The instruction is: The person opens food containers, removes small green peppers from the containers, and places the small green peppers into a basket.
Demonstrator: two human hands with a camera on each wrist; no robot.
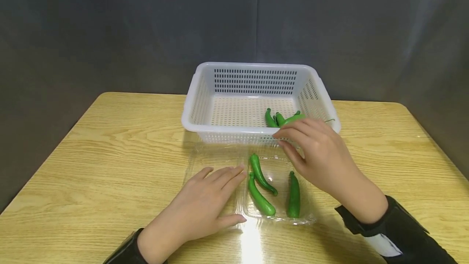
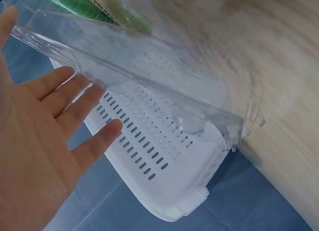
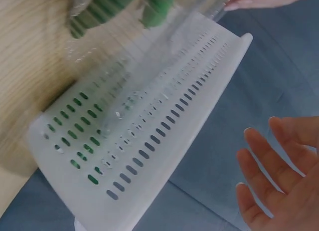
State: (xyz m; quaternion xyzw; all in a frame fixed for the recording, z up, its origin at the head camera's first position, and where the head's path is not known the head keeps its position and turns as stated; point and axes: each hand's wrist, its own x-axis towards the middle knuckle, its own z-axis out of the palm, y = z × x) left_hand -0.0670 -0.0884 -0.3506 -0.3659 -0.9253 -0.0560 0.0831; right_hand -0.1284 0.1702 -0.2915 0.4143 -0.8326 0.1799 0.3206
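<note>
A clear plastic clamshell box (image 1: pixel 282 165) lies unfolded on the table, with three green chili peppers in its right half: an upper curved pepper (image 1: pixel 261 177), a lower curved pepper (image 1: pixel 261 199) and a straighter, darker pepper (image 1: pixel 294 196). My left hand (image 1: pixel 209 201) rests over the left half, fingers extended; in the left wrist view its fingertips (image 2: pixel 113 127) are at the box's edge. At the front right of the white basket (image 1: pixel 256 66), my right hand (image 1: pixel 322 154) hovers with loosely bent fingers. The right wrist view shows those fingers (image 3: pixel 269 163) spread and holding nothing.
Several more green peppers (image 1: pixel 271 120) lie in the basket's front right corner, partly hidden by its rim and my right hand. The basket stands right behind the box on the wooden table (image 1: pixel 139 146). Dark grey cloth (image 1: pixel 146 23) hangs behind the table.
</note>
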